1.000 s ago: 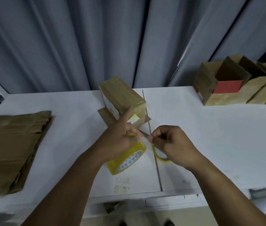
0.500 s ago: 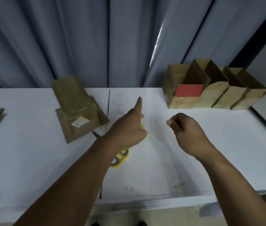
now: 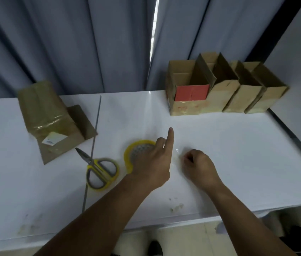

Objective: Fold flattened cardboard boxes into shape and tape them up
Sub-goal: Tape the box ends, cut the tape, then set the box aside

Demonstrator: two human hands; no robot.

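A taped-up cardboard box [image 3: 46, 115] lies tilted on its loose flap at the left of the white table [image 3: 238, 145]. My left hand [image 3: 153, 163] rests on the yellow roll of clear tape [image 3: 136, 152], which lies flat on the table; its index finger points straight out. Just to its right, my right hand [image 3: 199, 167] is closed in a pinch on a short strip of clear tape [image 3: 175, 156] that stretches between the two hands. Yellow-and-grey scissors [image 3: 99, 170] lie on the table left of the roll, blades toward the box.
A row of folded open-topped boxes [image 3: 238, 93] stands at the back right against the grey curtain, the nearest with a red panel [image 3: 192, 92]. A seam [image 3: 94, 143] runs across the table beside the scissors. The table's right edge is close to the boxes.
My view has swung right, so the flat cardboard stack is out of sight. The scissors now lie on the table. Both hands moved right, away from the taped box, with roll and tape strip.
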